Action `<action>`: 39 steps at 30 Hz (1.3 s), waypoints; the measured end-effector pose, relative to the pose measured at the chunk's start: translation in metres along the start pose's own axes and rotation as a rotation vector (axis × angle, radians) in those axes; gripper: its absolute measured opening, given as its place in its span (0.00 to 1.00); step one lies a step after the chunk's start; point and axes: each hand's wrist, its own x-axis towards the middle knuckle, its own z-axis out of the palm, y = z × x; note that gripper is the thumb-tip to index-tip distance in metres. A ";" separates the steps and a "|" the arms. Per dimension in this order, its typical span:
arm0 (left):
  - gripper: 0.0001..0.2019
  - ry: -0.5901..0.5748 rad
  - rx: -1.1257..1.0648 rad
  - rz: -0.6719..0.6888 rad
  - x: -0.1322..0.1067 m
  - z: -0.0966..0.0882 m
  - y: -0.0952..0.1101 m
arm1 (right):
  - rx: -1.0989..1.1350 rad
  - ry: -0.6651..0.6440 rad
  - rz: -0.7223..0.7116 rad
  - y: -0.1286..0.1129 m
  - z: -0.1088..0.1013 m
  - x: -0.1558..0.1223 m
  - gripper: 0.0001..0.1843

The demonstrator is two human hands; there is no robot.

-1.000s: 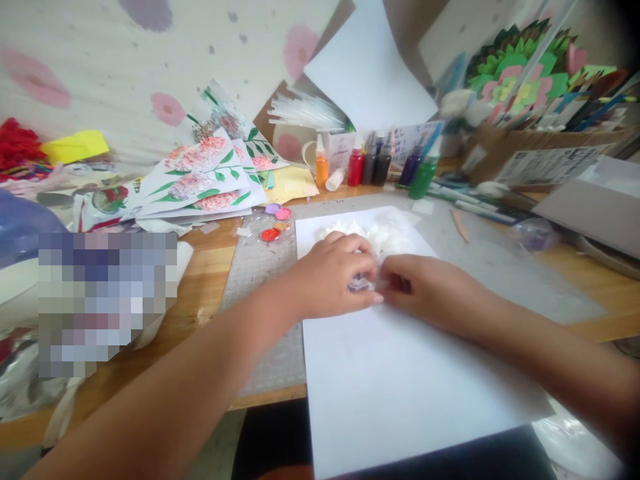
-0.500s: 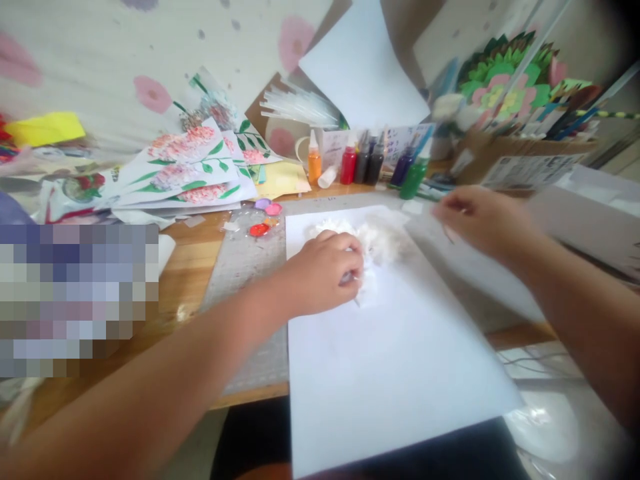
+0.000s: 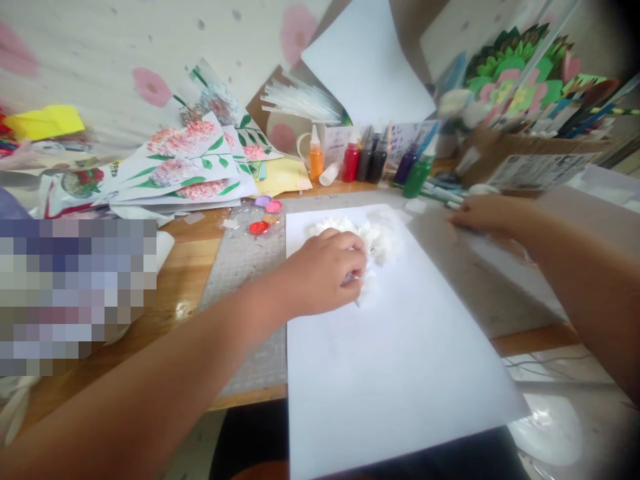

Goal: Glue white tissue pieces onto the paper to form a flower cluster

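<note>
My left hand [image 3: 324, 272] is curled on the upper part of a large white sheet of paper [image 3: 390, 360], fingers closed on a small pale crumpled piece I cannot make out. A fluffy white clump of tissue [image 3: 380, 239] lies on the sheet just beyond its knuckles. My right hand [image 3: 487, 215] is out to the right over the grey cutting mat [image 3: 500, 280], fingers bent down near a wooden stick and some pens; it is blurred, so what it touches stays unclear.
A row of coloured paint bottles [image 3: 367, 162] stands behind the sheet. Painted flower sheets [image 3: 190, 167] pile up at the left. Small colour blobs [image 3: 263, 217] sit by the mat's corner. Paper flowers and a cardboard box [image 3: 525, 87] fill the back right.
My right hand left the spot beside my left hand, swung out to the right and has dropped down onto the mat near the pens. My left hand stayed put.
</note>
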 end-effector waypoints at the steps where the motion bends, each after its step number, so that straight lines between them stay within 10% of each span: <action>1: 0.05 -0.003 0.010 0.005 0.000 -0.001 0.000 | -0.009 -0.093 0.013 -0.004 -0.004 -0.003 0.21; 5: 0.05 -0.006 0.050 0.021 0.000 -0.001 0.001 | -0.030 -0.345 0.015 -0.020 -0.020 -0.015 0.16; 19: 0.04 -0.005 0.085 0.016 0.000 -0.001 0.003 | -0.018 -0.583 -0.135 -0.044 -0.045 -0.061 0.08; 21: 0.04 -0.003 0.079 0.012 0.000 -0.001 0.002 | 0.203 -0.461 -0.216 -0.052 -0.046 -0.079 0.07; 24: 0.04 0.010 0.083 0.010 0.001 0.001 0.000 | 0.874 0.111 -0.487 -0.075 -0.036 -0.114 0.04; 26: 0.04 0.011 0.096 0.011 0.002 0.002 0.000 | 0.940 0.322 -0.578 -0.092 -0.025 -0.135 0.05; 31: 0.03 0.007 0.112 0.015 0.002 0.004 0.000 | 0.619 0.255 -0.858 -0.113 -0.007 -0.149 0.07; 39: 0.03 0.007 0.101 0.023 0.001 0.005 -0.001 | 0.488 0.300 -0.895 -0.115 -0.009 -0.144 0.08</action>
